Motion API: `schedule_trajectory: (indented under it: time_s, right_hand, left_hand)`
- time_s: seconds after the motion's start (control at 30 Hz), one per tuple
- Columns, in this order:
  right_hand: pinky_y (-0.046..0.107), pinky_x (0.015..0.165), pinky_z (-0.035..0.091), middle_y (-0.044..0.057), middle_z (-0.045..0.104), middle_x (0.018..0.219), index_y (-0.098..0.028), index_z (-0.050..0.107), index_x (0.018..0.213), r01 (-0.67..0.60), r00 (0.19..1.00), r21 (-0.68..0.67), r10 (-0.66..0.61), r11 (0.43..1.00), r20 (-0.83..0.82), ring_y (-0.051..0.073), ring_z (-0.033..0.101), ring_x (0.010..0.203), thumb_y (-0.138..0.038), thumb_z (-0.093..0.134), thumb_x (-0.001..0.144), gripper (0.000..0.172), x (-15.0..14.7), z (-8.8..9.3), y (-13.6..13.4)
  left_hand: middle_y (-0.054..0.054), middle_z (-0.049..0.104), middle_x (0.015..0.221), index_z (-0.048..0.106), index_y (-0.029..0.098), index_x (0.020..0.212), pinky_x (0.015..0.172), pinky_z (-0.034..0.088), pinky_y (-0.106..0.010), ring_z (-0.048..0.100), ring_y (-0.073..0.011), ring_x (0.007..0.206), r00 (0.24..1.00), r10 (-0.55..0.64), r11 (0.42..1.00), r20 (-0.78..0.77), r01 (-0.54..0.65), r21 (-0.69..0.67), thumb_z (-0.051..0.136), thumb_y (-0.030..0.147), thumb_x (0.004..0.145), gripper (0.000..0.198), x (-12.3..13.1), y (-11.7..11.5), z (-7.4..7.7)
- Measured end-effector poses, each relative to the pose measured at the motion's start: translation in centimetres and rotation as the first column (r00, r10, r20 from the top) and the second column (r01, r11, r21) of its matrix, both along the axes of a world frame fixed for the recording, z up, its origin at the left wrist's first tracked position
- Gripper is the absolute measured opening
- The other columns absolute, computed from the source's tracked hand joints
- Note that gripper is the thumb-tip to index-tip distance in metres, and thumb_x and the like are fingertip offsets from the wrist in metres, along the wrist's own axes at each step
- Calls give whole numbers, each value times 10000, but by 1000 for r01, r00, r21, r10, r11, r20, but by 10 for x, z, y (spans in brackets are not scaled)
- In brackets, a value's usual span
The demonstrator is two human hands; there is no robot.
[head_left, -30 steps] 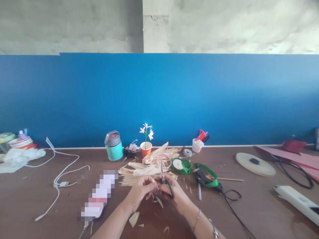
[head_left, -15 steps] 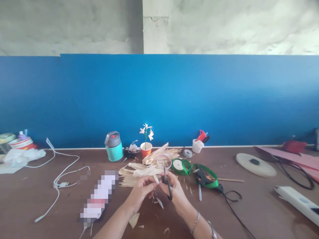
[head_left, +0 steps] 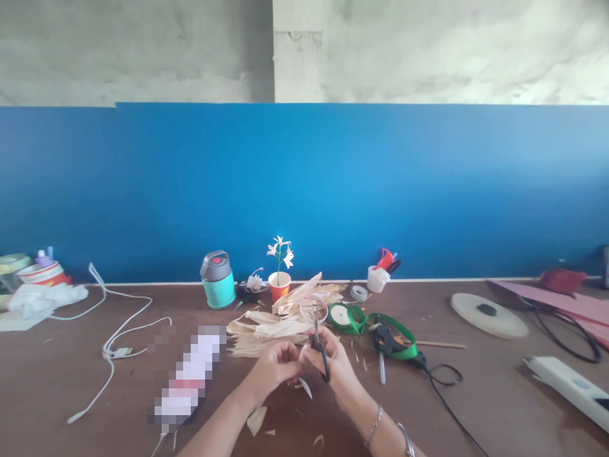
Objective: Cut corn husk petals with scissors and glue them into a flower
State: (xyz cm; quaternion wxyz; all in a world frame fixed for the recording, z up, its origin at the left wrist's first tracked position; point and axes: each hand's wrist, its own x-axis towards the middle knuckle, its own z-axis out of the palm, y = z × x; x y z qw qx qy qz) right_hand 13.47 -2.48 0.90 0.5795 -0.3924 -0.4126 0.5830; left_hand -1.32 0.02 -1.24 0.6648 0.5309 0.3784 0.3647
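Piece (head_left: 303, 352), pale, with scissors (head_left: 326, 368)

Location: over the table (head_left: 476, 393), on the near side of the husks (head_left: 280, 329). Appears to be husk too; small, outline partly hidden by fingers.

Right hand (head_left: 333, 360): fingers curled round the dark handle of the scissors, blades pointing away from the person. Whether the blades are parted cannot be told. Thumb appears to lie against the piece.

Left hand (head_left: 277, 368): fingers bent inward, thumb tip next to the piece. Whether they pinch it cannot be told.

Handling, as judged: piece very light, thin, dry, slightly stiff; not slippery, but liable to crease or split along the grain. Best held near one end, flat between thumb and forefinger, with light pressure. Scissors heavier and rigid; hold by the loops, clear of the blades.

Surroundings: scraps (head_left: 257, 420), on the near side of the fingers; ribbon (head_left: 353, 325), green, right of the husks; glue gun (head_left: 386, 339), black, farther right; cup (head_left: 280, 292), red, beyond the husks, flower (head_left: 288, 259) upright in it; flask (head_left: 219, 291), turquoise, left of the cup.
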Motion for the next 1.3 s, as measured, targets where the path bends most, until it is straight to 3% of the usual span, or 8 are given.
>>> schedule_trajectory:
  time_s: [0.13, 0.27, 0.5, 0.8, 1.03, 1.3]
  right_hand:
    - [215, 557, 398, -45, 567, 680, -217, 578, 839, 51, 999, -11, -51, 999, -6, 114, 499, 589, -292, 836, 498, 434, 1, -2, 1]
    - [210, 564, 396, -35, 577, 699, -209, 569, 833, 26, 1000, 12, -26, 1000, -15, 113, 494, 605, -288, 827, 521, 413, 1, -6, 2]
    - [220, 563, 403, -32, 564, 677, -205, 552, 822, 18, 1000, 19, -18, 1000, -5, 123, 501, 607, -344, 827, 523, 429, -2, -1, -1]
    - [185, 438, 311, -44, 552, 540, -159, 563, 820, -293, 923, -125, 314, 948, 222, 77, 454, 463, -514, 752, 591, 462, -2, 2, -7]
    - [192, 440, 337, -48, 541, 537, -156, 563, 796, -338, 900, -103, 353, 936, 256, 78, 456, 458, -563, 744, 571, 500, 0, -8, -2]
    - [188, 451, 334, -51, 523, 537, -142, 584, 789, -378, 894, -90, 388, 922, 222, 70, 442, 469, -540, 756, 577, 482, 1, -6, -3]
  left_hand:
    - [47, 564, 532, 532, 164, 647, 481, 305, -210, 441, -68, 451, 995, 71, 997, 72, -69, -33, 756, 360, 605, 300, -2, 0, 2]
    - [56, 525, 527, 530, 164, 650, 489, 292, -200, 420, -61, 469, 970, 135, 985, 203, -110, -131, 777, 323, 590, 300, -1, -4, 9]
    - [6, 605, 581, 583, 135, 623, 507, 323, -200, 479, -68, 504, 945, 172, 976, 277, -127, -174, 801, 303, 594, 277, 2, -6, 12]
    - [-36, 675, 722, 604, 134, 623, 693, 477, -283, 630, -164, 687, 874, 213, 976, 437, -173, -130, 731, 245, 679, 179, -6, 0, 16]
    - [-44, 685, 673, 571, 146, 640, 622, 490, -284, 632, -162, 626, 852, 222, 973, 474, -165, -160, 723, 218, 686, 175, -6, 1, 14]
    - [-37, 679, 659, 546, 149, 625, 569, 473, -257, 629, -153, 598, 855, 203, 977, 477, -146, -154, 726, 230, 696, 210, -8, 1, 17]
